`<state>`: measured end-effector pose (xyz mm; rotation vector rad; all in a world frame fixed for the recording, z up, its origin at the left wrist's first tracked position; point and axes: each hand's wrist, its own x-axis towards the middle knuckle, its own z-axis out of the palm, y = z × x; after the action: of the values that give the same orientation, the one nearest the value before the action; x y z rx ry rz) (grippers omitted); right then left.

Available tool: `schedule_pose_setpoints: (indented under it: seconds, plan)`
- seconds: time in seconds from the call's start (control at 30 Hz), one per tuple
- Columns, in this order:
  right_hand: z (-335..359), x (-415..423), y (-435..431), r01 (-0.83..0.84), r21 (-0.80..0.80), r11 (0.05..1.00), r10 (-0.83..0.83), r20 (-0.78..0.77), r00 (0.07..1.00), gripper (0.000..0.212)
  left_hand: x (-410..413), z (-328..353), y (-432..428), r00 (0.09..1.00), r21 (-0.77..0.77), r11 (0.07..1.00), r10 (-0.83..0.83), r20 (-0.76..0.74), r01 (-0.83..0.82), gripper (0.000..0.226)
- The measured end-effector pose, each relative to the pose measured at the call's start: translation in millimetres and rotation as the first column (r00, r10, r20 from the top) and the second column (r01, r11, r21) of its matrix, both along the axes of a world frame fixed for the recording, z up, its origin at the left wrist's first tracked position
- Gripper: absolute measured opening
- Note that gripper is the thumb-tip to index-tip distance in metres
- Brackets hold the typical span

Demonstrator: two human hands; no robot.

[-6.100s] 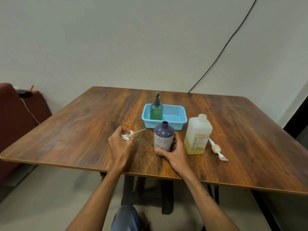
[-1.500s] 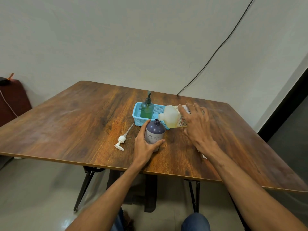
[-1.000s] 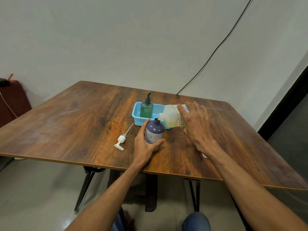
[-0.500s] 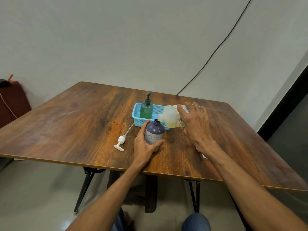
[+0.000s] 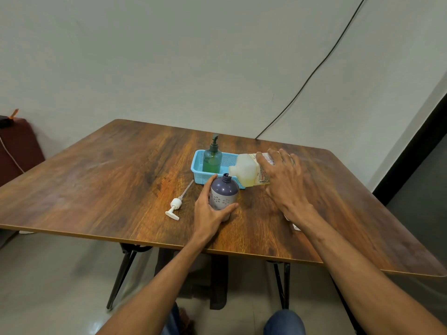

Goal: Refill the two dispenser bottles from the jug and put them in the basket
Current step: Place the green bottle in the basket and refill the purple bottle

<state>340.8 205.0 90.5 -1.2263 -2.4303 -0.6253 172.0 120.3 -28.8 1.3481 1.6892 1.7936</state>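
A wooden table (image 5: 108, 180) stood against a plain wall, a black cable (image 5: 312, 73) running down it. My left hand (image 5: 209, 211) was wrapped around the open purple bottle (image 5: 223, 195) near the table's middle. My right hand (image 5: 281, 182) gripped the jug (image 5: 246, 171), tipped sideways with its spout at the bottle's neck. The jug's label was too blurred to read. One green bottle (image 5: 212, 158) stood in the blue basket (image 5: 197, 164) just behind. One white pump (image 5: 175, 205) lay left of the purple bottle.

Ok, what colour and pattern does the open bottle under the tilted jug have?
Dark purple plastic bottle with a pale band of small flower prints; the head view shows it.
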Motion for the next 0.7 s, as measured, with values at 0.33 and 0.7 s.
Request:
schedule_pose_setpoints:
  seconds: [0.33, 0.7]
  plan:
    - [1.5, 0.1, -1.7, -0.006, 0.013, 1.0, 0.006, -0.003, 1.0, 0.092, 1.0, 3.0, -0.4, 1.0, 0.009, 1.0, 0.001, -0.002, -0.001, 0.096]
    - [3.5, -0.7, -1.9, 0.006, 0.005, 1.0, -0.006, 0.016, 1.0, 0.094, 0.1, 1.8, -0.8, 1.0, 0.002, 1.0, -0.007, 0.012, 0.007, 0.098]
